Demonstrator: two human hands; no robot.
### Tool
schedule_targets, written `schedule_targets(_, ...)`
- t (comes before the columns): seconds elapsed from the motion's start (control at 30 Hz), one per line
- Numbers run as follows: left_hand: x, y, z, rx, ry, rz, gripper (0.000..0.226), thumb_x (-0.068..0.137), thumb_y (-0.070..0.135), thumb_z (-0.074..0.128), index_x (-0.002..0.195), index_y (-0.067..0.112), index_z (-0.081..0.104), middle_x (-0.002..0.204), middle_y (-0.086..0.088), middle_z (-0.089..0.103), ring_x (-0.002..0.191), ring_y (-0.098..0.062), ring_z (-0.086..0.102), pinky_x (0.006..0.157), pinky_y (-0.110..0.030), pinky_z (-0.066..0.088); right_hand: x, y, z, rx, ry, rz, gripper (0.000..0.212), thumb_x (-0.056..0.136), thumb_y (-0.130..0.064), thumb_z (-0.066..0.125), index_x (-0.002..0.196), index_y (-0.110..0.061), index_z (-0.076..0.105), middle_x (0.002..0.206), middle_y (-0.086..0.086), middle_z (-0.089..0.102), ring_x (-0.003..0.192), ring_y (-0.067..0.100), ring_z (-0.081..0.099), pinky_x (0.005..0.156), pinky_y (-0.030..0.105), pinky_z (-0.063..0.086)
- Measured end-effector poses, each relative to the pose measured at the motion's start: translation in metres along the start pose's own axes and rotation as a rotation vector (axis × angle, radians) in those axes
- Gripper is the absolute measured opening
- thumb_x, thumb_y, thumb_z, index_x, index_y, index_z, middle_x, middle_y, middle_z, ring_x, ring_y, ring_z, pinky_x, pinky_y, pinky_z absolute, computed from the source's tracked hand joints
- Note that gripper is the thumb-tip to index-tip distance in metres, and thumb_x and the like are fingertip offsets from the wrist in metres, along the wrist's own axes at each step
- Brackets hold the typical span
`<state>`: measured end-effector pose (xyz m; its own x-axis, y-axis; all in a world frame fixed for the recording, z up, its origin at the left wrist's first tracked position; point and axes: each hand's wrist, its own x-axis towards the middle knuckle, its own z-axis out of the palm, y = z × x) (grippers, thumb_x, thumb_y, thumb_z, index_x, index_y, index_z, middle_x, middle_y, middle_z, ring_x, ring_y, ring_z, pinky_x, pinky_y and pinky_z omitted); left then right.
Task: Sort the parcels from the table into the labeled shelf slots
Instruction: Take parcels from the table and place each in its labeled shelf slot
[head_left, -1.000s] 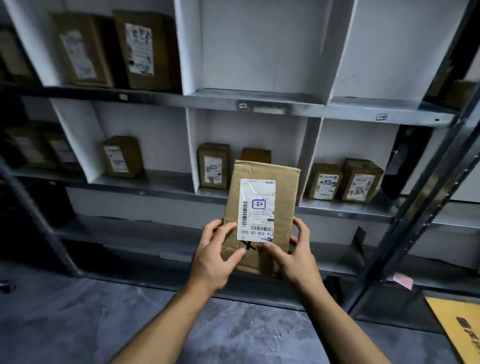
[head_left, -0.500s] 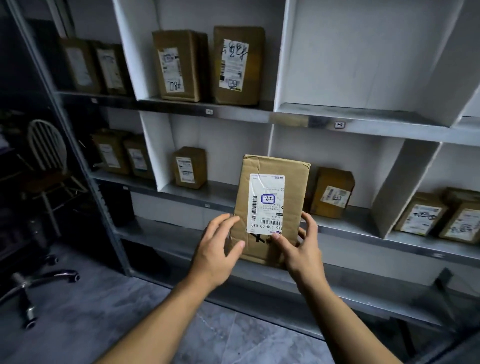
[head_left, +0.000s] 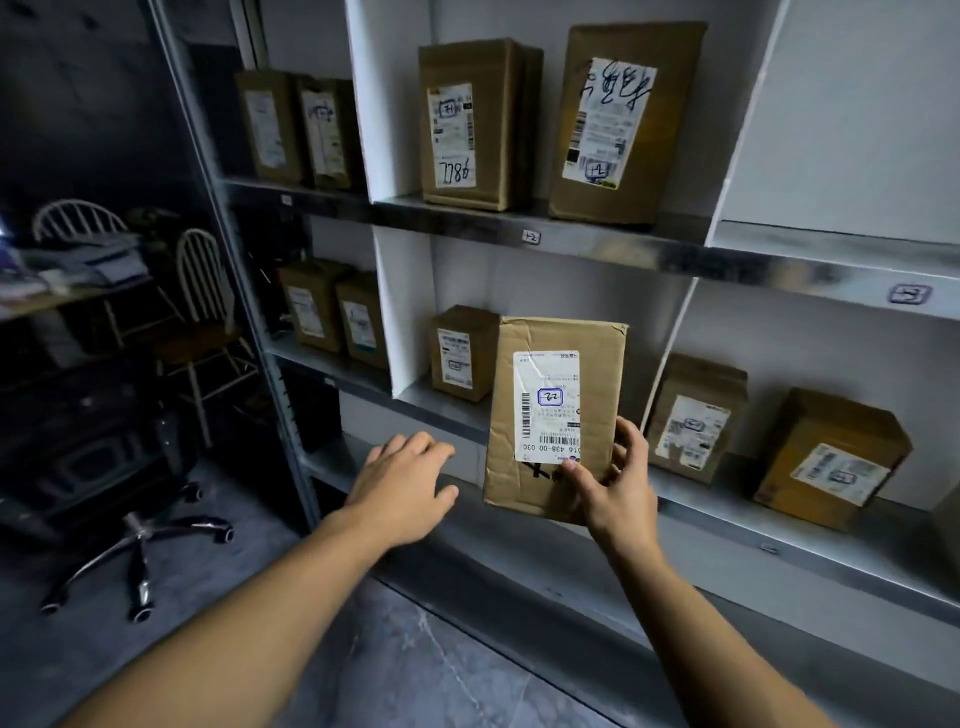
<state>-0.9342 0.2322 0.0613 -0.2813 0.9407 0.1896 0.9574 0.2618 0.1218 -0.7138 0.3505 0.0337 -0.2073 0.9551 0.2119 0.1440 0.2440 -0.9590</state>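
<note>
My right hand (head_left: 618, 483) grips a flat brown cardboard parcel (head_left: 556, 415) by its lower right corner, thumb on the front and fingers behind. The parcel stands upright in front of the middle shelf slot, its white label showing a blue boxed mark. My left hand (head_left: 402, 486) hovers off the parcel's left side with relaxed fingers, holding nothing. A small parcel (head_left: 460, 353) stands in the slot just behind. Slot tags (head_left: 531, 237) sit on the upper shelf's (head_left: 675, 249) front edge.
Two tall parcels (head_left: 472, 124) stand in the upper slot. Two boxes (head_left: 826, 457) sit in the slot to the right, more (head_left: 332, 306) in the left slots. White dividers (head_left: 402, 306) separate the slots. A swivel chair base (head_left: 140, 545) and wooden chairs (head_left: 202, 291) stand at left.
My left hand has let go of the parcel and moved off to the left. The view has shifted left along the shelf, with the parcel staying in my right hand.
</note>
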Motion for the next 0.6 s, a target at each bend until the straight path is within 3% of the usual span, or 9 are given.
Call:
schedule_targets(0.1,0.047,-0.017,0.007,0.026,-0.023,-0.013,0.053,0.09,0.053,0.046,0.139,0.033,0.04,0.137,0.007,0.043,0.126,-0.019,0.039,0.103,-0.039,0.032,0.044,0.014,0.025,-0.013,-0.005,-0.005,0.076,0.081,-0.026,0.081,0.134,-0.051,0.033,0.134,-0.008,0.057,0.12,0.016,0.058,0.103,0.05,0.049)
schedule_targets(0.23,0.112,-0.032,0.021,0.009,-0.028,0.004,0.052,0.091,0.051,0.047,0.139,0.033,0.04,0.137,0.009,0.043,0.127,-0.017,0.038,0.102,-0.038,0.033,0.105,0.033,0.046,-0.02,0.011,0.021,0.075,0.081,-0.029,0.081,0.133,-0.052,0.032,0.132,-0.013,0.055,0.12,0.014,0.056,0.104,0.048,0.048)
schedule_targets(0.47,0.195,-0.04,0.053,-0.03,-0.052,0.076,0.051,0.091,0.047,0.049,0.139,0.032,0.04,0.137,0.008,0.042,0.125,-0.019,0.038,0.105,-0.038,0.032,0.193,0.078,0.064,-0.043,0.087,0.119,0.078,0.082,-0.033,0.079,0.146,-0.032,0.033,0.139,0.002,0.056,0.127,0.023,0.054,0.105,0.036,0.042)
schedule_targets(0.6,0.22,-0.046,0.069,-0.068,-0.085,0.063,0.05,0.092,0.047,0.048,0.139,0.031,0.04,0.136,0.007,0.043,0.124,-0.019,0.039,0.103,-0.038,0.032,0.216,0.098,0.073,-0.072,0.129,0.175,0.082,0.085,-0.037,0.076,0.147,-0.046,0.023,0.141,0.005,0.054,0.126,0.028,0.054,0.104,0.043,0.044)
